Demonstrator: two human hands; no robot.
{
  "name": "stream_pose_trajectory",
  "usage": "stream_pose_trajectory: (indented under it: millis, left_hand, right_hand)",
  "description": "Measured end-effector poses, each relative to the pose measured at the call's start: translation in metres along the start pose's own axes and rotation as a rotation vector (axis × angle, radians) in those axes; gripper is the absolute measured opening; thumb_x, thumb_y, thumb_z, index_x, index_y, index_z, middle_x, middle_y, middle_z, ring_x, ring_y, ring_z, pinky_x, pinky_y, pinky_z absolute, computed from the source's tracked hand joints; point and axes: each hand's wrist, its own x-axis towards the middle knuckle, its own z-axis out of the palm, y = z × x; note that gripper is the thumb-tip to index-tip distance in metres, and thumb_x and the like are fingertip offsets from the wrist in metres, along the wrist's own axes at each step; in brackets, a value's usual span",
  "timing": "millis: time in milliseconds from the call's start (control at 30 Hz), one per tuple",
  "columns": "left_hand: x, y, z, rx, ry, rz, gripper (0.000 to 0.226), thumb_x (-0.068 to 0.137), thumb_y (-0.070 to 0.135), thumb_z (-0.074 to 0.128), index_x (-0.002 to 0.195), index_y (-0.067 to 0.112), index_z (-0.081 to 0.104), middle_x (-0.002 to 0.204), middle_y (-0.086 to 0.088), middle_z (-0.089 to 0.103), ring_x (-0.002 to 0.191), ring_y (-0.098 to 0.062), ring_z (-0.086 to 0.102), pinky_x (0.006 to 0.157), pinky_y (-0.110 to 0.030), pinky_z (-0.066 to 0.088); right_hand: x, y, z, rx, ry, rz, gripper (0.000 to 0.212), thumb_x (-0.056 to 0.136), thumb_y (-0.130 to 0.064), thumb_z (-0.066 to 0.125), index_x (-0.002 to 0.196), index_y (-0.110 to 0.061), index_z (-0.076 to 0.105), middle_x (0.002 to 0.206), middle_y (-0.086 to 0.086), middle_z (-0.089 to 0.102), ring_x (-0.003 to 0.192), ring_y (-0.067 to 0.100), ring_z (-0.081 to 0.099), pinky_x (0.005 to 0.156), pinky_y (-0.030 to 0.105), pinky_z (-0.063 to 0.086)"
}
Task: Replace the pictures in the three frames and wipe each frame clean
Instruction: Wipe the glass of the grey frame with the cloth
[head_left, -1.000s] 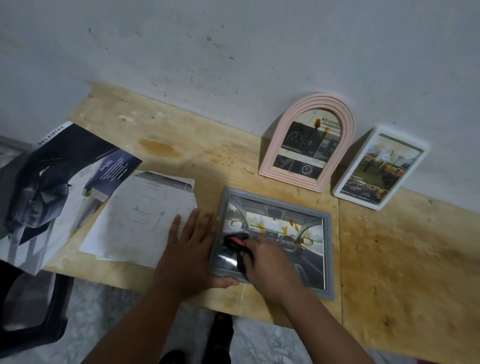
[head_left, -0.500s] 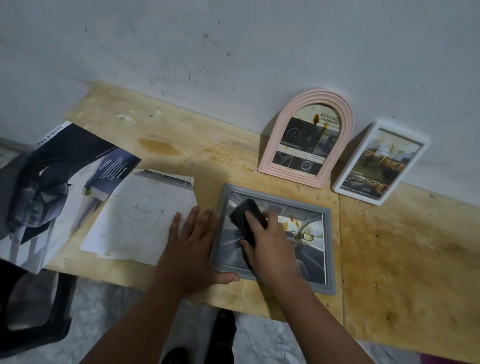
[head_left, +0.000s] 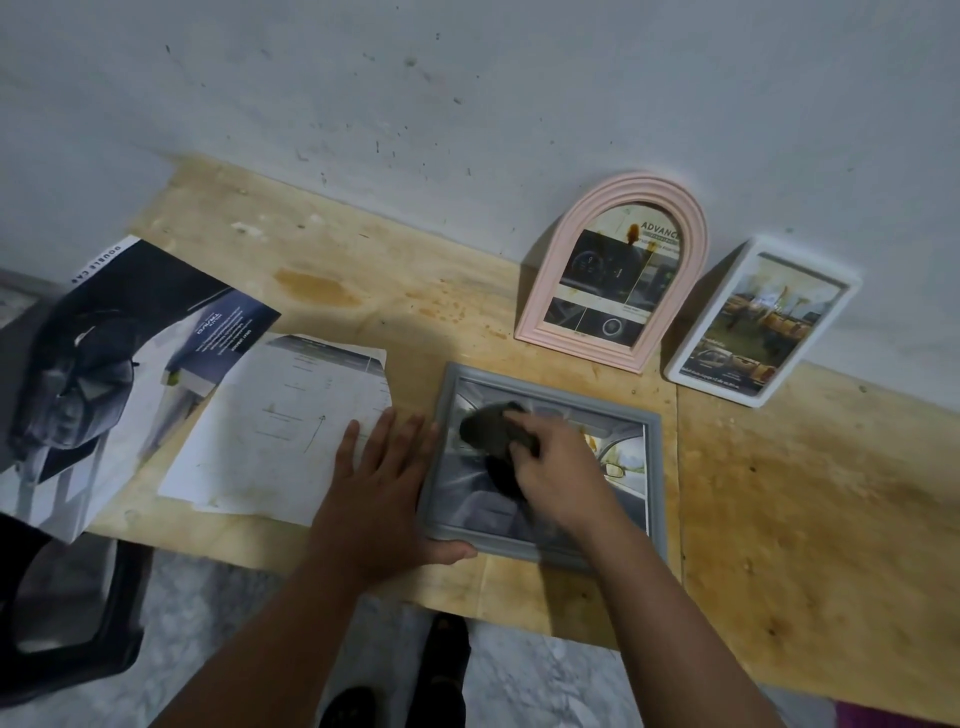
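A grey rectangular frame (head_left: 655, 478) lies flat on the wooden table (head_left: 805, 499) with a car-interior picture in it. My right hand (head_left: 566, 475) grips a dark cloth (head_left: 491, 430) and presses it on the upper left of the frame's glass. My left hand (head_left: 382, 480) lies flat against the frame's left edge, fingers straight, thumb along the near edge. A pink arched frame (head_left: 563, 270) and a white rectangular frame (head_left: 841, 291) lean on the wall behind, each with a picture inside.
A loose white printed sheet (head_left: 280, 426) lies left of my left hand. A large dark car brochure (head_left: 104, 374) hangs over the table's left end. A dark chair (head_left: 78, 639) stands below it. The wall (head_left: 467, 104) runs along the table's far edge.
My right hand has carried the cloth from the lower left of the glass up to its upper left. My left hand has stayed at the frame's left edge.
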Motion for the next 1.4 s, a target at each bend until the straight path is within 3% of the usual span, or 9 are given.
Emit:
stream_pose_trajectory:
  millis: [300, 433, 533, 733, 900, 1033, 1200, 1300, 1400]
  left_hand:
    - [0.0, 0.0, 0.001, 0.005, -0.006, 0.004, 0.137, 0.066, 0.107, 0.035, 0.165, 0.013, 0.022, 0.173, -0.012, 0.016, 0.161, -0.034, 0.006, 0.124, -0.067, 0.012]
    - [0.001, -0.001, 0.003, -0.01, -0.013, 0.0, 0.135, 0.067, 0.104, 0.039, 0.166, 0.014, 0.017, 0.174, -0.011, 0.013, 0.161, -0.034, 0.002, 0.124, -0.067, 0.012]
    - [0.001, -0.001, 0.002, -0.014, -0.008, 0.006, 0.139, 0.065, 0.106, 0.038, 0.165, 0.012, 0.022, 0.173, -0.013, 0.016, 0.161, -0.035, 0.006, 0.123, -0.068, 0.014]
    - [0.001, -0.001, 0.0, -0.013, -0.001, 0.0, 0.141, 0.062, 0.108, 0.037, 0.165, 0.013, 0.022, 0.173, -0.011, 0.017, 0.161, -0.033, 0.005, 0.124, -0.067, 0.012]
    - [0.001, -0.001, 0.001, -0.008, -0.019, -0.001, 0.14, 0.063, 0.109, 0.034, 0.166, 0.014, 0.018, 0.174, -0.009, 0.012, 0.161, -0.032, 0.001, 0.124, -0.067, 0.011]
    - [0.001, -0.001, 0.001, 0.008, -0.033, -0.006, 0.142, 0.062, 0.109, 0.033, 0.166, 0.013, 0.018, 0.174, -0.011, 0.01, 0.161, -0.033, 0.0, 0.124, -0.067, 0.011]
    - [0.001, -0.001, 0.0, -0.001, -0.029, -0.013, 0.143, 0.062, 0.109, 0.036, 0.166, 0.014, 0.015, 0.174, -0.009, 0.011, 0.161, -0.032, 0.001, 0.125, -0.066, 0.011]
    - [0.001, -0.001, -0.001, -0.011, -0.024, -0.006, 0.14, 0.063, 0.108, 0.036, 0.166, 0.015, 0.014, 0.174, -0.008, 0.01, 0.161, -0.031, -0.001, 0.125, -0.066, 0.01]
    - [0.001, 0.0, -0.002, 0.004, -0.025, -0.01, 0.139, 0.065, 0.108, 0.035, 0.166, 0.016, 0.013, 0.175, -0.007, 0.008, 0.161, -0.031, -0.002, 0.125, -0.066, 0.011]
  right_hand:
    - [-0.012, -0.007, 0.046, -0.335, -0.053, -0.078, 0.046, 0.098, -0.031, 0.049, 0.143, -0.024, 0.052, 0.13, 0.007, 0.048, 0.099, 0.033, 0.065, 0.081, 0.04, 0.054]
    - [-0.056, -0.005, 0.052, -0.287, -0.153, -0.122, 0.045, 0.095, -0.03, 0.048, 0.139, -0.031, 0.056, 0.126, -0.001, 0.051, 0.103, 0.025, 0.063, 0.08, 0.034, 0.051]
    - [-0.049, 0.004, 0.031, -0.002, -0.247, -0.028, 0.045, 0.094, -0.025, 0.051, 0.137, -0.032, 0.063, 0.13, -0.003, 0.057, 0.114, 0.019, 0.06, 0.097, 0.032, 0.051]
    - [0.012, 0.028, -0.009, 0.037, 0.166, 0.053, 0.045, 0.096, -0.028, 0.057, 0.141, -0.023, 0.061, 0.12, 0.003, 0.057, 0.107, 0.026, 0.061, 0.093, 0.036, 0.051]
    - [0.011, 0.036, 0.011, -0.289, 0.044, 0.025, 0.045, 0.101, -0.044, 0.055, 0.141, -0.024, 0.06, 0.132, 0.007, 0.057, 0.112, 0.03, 0.062, 0.088, 0.038, 0.052]
    - [-0.026, 0.038, 0.017, -0.263, 0.03, -0.07, 0.038, 0.103, -0.038, 0.055, 0.137, -0.025, 0.064, 0.125, 0.002, 0.061, 0.103, 0.026, 0.063, 0.081, 0.034, 0.05]
    - [-0.029, 0.047, -0.009, 0.011, -0.291, -0.05, 0.026, 0.1, -0.034, 0.063, 0.123, -0.031, 0.074, 0.1, -0.005, 0.071, 0.085, 0.017, 0.067, 0.07, 0.029, 0.051]
    - [0.006, 0.055, -0.023, 0.097, 0.018, -0.014, 0.035, 0.099, -0.036, 0.062, 0.133, -0.028, 0.068, 0.114, 0.001, 0.072, 0.099, 0.019, 0.068, 0.088, 0.038, 0.056]
    - [0.024, 0.048, 0.0, -0.179, 0.145, -0.034, 0.045, 0.103, -0.037, 0.053, 0.145, -0.022, 0.057, 0.127, 0.008, 0.061, 0.108, 0.03, 0.063, 0.089, 0.041, 0.054]
